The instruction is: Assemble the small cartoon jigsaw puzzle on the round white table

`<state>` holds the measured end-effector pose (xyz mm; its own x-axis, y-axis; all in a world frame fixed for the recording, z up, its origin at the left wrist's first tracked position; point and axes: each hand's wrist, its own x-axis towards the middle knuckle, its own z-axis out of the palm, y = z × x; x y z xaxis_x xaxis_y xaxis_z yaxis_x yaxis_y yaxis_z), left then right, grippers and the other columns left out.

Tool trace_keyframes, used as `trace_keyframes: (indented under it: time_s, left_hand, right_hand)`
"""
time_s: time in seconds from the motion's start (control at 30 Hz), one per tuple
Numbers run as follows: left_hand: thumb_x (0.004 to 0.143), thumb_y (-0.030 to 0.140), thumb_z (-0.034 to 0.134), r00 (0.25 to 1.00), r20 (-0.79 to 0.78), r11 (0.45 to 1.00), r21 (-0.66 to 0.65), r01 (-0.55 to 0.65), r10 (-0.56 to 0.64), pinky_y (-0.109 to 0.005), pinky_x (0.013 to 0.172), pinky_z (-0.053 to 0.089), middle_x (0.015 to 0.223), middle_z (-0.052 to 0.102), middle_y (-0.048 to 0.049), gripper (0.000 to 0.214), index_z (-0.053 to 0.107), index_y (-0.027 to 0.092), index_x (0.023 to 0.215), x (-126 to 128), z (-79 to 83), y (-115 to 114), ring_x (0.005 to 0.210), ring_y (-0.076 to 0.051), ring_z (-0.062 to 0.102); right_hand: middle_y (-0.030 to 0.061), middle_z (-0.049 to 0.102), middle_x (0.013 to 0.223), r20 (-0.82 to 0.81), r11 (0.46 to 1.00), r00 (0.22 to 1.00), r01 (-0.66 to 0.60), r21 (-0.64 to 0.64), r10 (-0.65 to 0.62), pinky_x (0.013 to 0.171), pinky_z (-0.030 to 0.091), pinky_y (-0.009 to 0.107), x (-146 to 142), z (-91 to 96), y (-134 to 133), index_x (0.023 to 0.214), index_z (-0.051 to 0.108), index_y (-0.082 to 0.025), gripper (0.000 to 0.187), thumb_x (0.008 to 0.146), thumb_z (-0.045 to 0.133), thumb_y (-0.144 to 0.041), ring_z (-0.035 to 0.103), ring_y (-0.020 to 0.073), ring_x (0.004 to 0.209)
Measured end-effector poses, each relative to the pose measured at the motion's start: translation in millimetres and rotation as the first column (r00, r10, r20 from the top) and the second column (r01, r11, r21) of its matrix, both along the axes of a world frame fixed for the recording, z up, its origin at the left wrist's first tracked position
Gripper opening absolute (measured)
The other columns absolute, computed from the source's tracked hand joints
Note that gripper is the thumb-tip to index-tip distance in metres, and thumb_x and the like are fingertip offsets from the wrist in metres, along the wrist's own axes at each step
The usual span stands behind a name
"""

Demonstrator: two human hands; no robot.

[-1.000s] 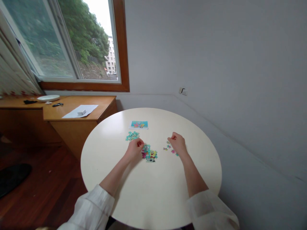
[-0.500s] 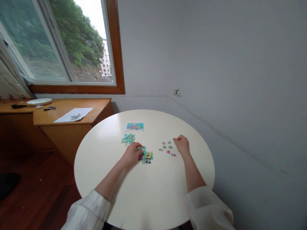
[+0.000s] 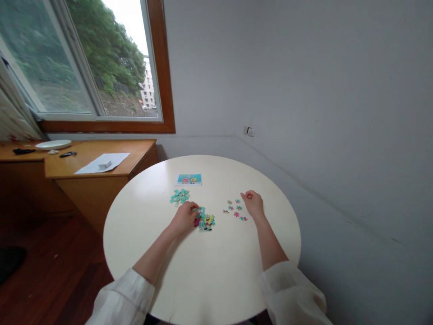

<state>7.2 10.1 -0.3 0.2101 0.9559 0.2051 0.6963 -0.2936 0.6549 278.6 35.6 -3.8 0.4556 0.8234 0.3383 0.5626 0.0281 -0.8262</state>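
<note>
Right hand (image 3: 254, 205) has slid off the loose bits (image 3: 236, 214), which lie right of the puzzle (image 3: 208, 220) on the table (image 3: 216, 266). Left hand (image 3: 183, 216) bends over the puzzle's left edge. I can't tell if either pinches anything. I'd hold the puzzle flat and press softly.

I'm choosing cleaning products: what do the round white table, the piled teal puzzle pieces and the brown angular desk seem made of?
Smooth round white table: perhaps laminate or painted board, satin, with soft glare at far left.
Piled teal puzzle pieces: probably card, thin and knobbed; finish unclear.
Brown angular desk: wood or veneer by its colour, faintly glossy.
</note>
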Motion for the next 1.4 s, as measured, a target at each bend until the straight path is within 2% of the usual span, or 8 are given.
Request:
trace_keyframes:
  time_s: [0.2, 0.33, 0.47, 0.73, 0.97, 1.13, 1.27, 1.4]
  left_hand:
    - [0.073, 0.016, 0.046, 1.000, -0.006, 1.000, -0.006, -0.002, 0.002, -0.027, 0.074, 0.044, 0.088, 0.062, -0.0061, 0.021, 0.063, 0.015, 0.087, 0.1, 0.5, -0.3, 0.081, -0.017, 0.057]
    - [0.074, 0.017, 0.046, 1.000, -0.010, 1.000, -0.006, 0.002, -0.002, -0.027, 0.073, 0.044, 0.088, 0.062, -0.0065, 0.021, 0.063, 0.014, 0.086, 0.0, 2.4, -0.8, 0.081, -0.017, 0.057]
    - [0.074, 0.018, 0.047, 1.000, 0.011, 1.000, 0.009, -0.002, 0.002, -0.028, 0.072, 0.044, 0.085, 0.063, -0.0059, 0.020, 0.063, 0.015, 0.084, -0.4, 1.6, -0.5, 0.079, -0.017, 0.057]
    - [0.072, 0.014, 0.045, 0.978, 0.171, 0.987, 0.092, -0.133, 0.116, -0.033, 0.077, 0.046, 0.081, 0.064, -0.0050, 0.017, 0.061, 0.016, 0.077, -4.0, 0.3, 4.1, 0.081, -0.019, 0.059]
    - [0.072, 0.018, 0.045, 0.934, 0.350, 0.971, 0.193, -0.139, 0.064, -0.033, 0.077, 0.049, 0.080, 0.065, -0.0048, 0.014, 0.059, 0.016, 0.075, -6.7, -0.1, 10.8, 0.077, -0.017, 0.061]
    - [0.072, 0.020, 0.046, 0.914, 0.406, 0.979, 0.171, -0.110, 0.032, -0.032, 0.073, 0.050, 0.075, 0.064, -0.0043, 0.013, 0.057, 0.016, 0.074, -3.9, 4.1, 7.6, 0.072, -0.016, 0.061]
    - [0.070, 0.015, 0.042, 0.919, 0.393, 0.989, 0.145, -0.039, -0.022, -0.031, 0.072, 0.049, 0.070, 0.062, -0.0023, 0.016, 0.057, 0.016, 0.078, -2.2, 5.1, 3.3, 0.070, -0.015, 0.061]
    - [0.064, 0.007, 0.038, 0.935, 0.344, 0.994, 0.093, 0.050, -0.079, -0.027, 0.066, 0.048, 0.070, 0.062, -0.0007, 0.029, 0.056, 0.017, 0.084, -0.9, 1.6, 1.1, 0.069, -0.014, 0.060]
  right_hand:
    - [-0.0069, 0.033, 0.046, 0.055, 1.000, 0.999, 0.001, 0.029, -0.002, 0.050, 0.027, 0.024, 0.1, -1.0, 2.1, 0.053, 0.036, -0.021, 0.034, 0.066, 0.053, -0.048, 0.032, 0.0101, 0.046]
    - [-0.0059, 0.039, 0.046, 0.011, 1.000, 1.000, -0.002, 0.010, 0.002, 0.050, 0.029, 0.024, 0.6, -1.1, 1.9, 0.053, 0.040, -0.021, 0.035, 0.063, 0.056, -0.051, 0.036, 0.0106, 0.047]
    - [-0.0035, 0.047, 0.048, -0.038, 0.998, 0.998, 0.051, -0.031, -0.052, 0.050, 0.032, 0.025, 2.4, -2.7, 3.0, 0.052, 0.044, -0.021, 0.037, 0.057, 0.062, -0.053, 0.040, 0.0114, 0.047]
    - [-0.0051, 0.041, 0.043, 0.016, 0.997, 0.997, 0.079, -0.025, -0.079, 0.046, 0.028, 0.025, 1.4, -1.5, 2.8, 0.046, 0.037, -0.021, 0.046, 0.053, 0.065, -0.056, 0.033, 0.0090, 0.043]
    - [-0.0070, 0.033, 0.041, 0.044, 0.998, 0.998, 0.054, -0.017, -0.053, 0.045, 0.023, 0.024, 0.8, -3.3, 4.1, 0.045, 0.033, -0.021, 0.046, 0.055, 0.065, -0.052, 0.029, 0.0081, 0.043]
    - [-0.0075, 0.033, 0.041, 0.022, 0.999, 0.999, 0.031, -0.020, -0.031, 0.046, 0.025, 0.024, 0.0, -2.6, 4.8, 0.045, 0.033, -0.021, 0.042, 0.056, 0.065, -0.046, 0.030, 0.0082, 0.042]
    - [-0.0058, 0.044, 0.044, -0.067, 0.999, 0.998, 0.007, -0.039, -0.010, 0.048, 0.030, 0.024, 0.1, -2.4, 5.9, 0.053, 0.044, -0.020, 0.027, 0.057, 0.063, -0.040, 0.038, 0.0101, 0.044]
    - [-0.0021, 0.054, 0.051, -0.113, 0.998, 0.993, 0.003, -0.061, -0.010, 0.051, 0.034, 0.024, 1.3, -4.8, 9.1, 0.061, 0.053, -0.019, 0.017, 0.060, 0.059, -0.036, 0.047, 0.0132, 0.050]
